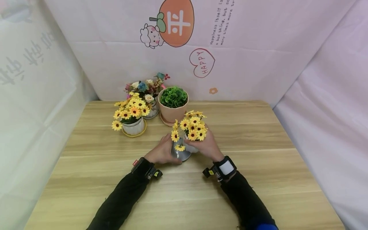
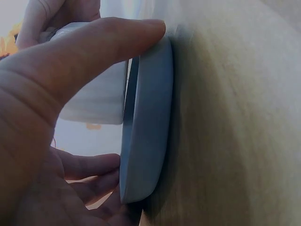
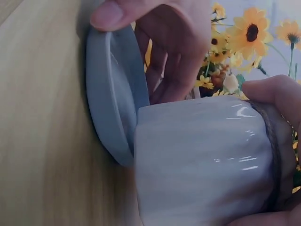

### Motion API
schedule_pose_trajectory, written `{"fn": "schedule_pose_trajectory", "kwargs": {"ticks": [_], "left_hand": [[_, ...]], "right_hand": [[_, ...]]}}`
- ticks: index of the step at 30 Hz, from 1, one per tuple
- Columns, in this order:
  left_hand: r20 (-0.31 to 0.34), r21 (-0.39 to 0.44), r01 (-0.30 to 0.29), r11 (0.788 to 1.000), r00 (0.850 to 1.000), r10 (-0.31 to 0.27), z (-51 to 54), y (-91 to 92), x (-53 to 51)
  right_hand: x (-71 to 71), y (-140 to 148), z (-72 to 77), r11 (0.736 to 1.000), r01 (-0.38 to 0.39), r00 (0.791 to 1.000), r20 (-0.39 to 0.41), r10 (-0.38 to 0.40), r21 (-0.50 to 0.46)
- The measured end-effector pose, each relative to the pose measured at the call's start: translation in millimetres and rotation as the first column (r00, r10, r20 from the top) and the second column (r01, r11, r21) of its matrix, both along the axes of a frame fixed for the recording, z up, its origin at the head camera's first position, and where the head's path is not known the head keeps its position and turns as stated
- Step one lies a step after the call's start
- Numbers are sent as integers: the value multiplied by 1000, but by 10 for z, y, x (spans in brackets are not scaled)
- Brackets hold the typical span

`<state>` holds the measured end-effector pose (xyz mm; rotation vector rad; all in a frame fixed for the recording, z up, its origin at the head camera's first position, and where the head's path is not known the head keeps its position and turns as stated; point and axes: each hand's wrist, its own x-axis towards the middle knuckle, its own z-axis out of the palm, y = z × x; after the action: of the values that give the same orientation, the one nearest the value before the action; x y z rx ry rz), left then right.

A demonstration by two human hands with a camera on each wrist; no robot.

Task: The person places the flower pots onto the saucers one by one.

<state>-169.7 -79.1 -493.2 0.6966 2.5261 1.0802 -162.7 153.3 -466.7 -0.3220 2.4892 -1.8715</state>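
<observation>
My left hand [image 1: 163, 150] holds a round grey saucer [image 1: 180, 156] by its rim, thumb on one side and fingers on the other. In the left wrist view the saucer [image 2: 151, 127] lies on the wooden table. My right hand [image 1: 209, 147] grips a white ceramic flowerpot [image 3: 202, 157] near its top, where a cord runs round it. Yellow artificial flowers [image 1: 195, 127] rise from this pot. Its base sits at the saucer's rim, off to the right side; whether they touch I cannot tell.
Behind on the left stand another pot of yellow flowers [image 1: 133, 127] on a yellow saucer, a pot of mixed roses [image 1: 152, 110] and a pink pot [image 1: 173, 114] with a green plant. A printed white cloth [image 1: 244, 70] hangs beyond the table [image 1: 244, 127].
</observation>
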Motion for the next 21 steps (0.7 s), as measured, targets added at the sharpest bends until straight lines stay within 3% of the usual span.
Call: {"fn": "schedule_pose_trajectory", "kwargs": {"ticks": [4,7,10,12,15,18,21], "left_hand": [[-34,47,30,998,999,-29,26,-10,0],[-93,67,57,996,994,-51,21,-18,-2],[-175,88,102,991,981,-86,-70,-50,-35],[-183,109,114,987,979,-93,-81,-62,-34],[-121,164,121,979,987,-102,-68,-83,-15],[-9,211,90,973,996,-90,41,-82,39],[24,243,86,966,995,-95,68,-85,49]], "right_hand": [[10,-59,1,1000,-11,1000,-16,11,-11],[27,-99,5,999,-21,1000,-11,21,-30],[38,-151,6,999,-37,999,-6,37,-34],[41,-194,7,998,-56,998,-15,55,-33],[41,-260,2,996,-90,996,-33,89,-25],[51,-309,-7,994,-108,993,-40,107,-19],[61,-343,-17,994,-108,993,-41,107,-25]]}}
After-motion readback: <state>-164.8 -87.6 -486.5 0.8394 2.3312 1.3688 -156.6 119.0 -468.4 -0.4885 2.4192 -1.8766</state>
